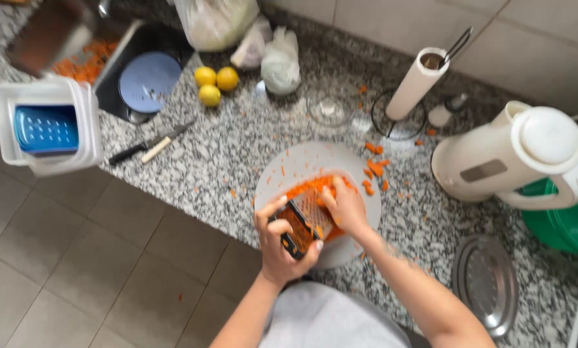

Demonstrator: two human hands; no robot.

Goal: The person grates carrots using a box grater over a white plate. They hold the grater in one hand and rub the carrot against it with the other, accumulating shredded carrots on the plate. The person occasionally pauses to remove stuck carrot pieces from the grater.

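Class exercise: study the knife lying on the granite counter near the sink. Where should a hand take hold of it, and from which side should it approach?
Grip the knife by its dark handle, the end pointing toward the counter's front edge, left of the light blade. It lies flat and aslant, nothing crowding it, so a hand coming from above on the floor side meets the handle first and stays off the blade. The left hand is nearer, though it now holds the grater.

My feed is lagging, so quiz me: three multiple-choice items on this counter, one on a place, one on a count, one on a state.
1. Where is the grater?
A on the round board
B in the sink
C on the floor

2. How many lemons?
A one
B three
C five

3. How is the left hand?
A hanging free
B closed on the grater
C flat on the counter

Answers: 1 A, it stands on the round board amid grated carrot. 2 B, three lie by the sink. 3 B, its grip wraps the grater; the right hand presses carrot against it.
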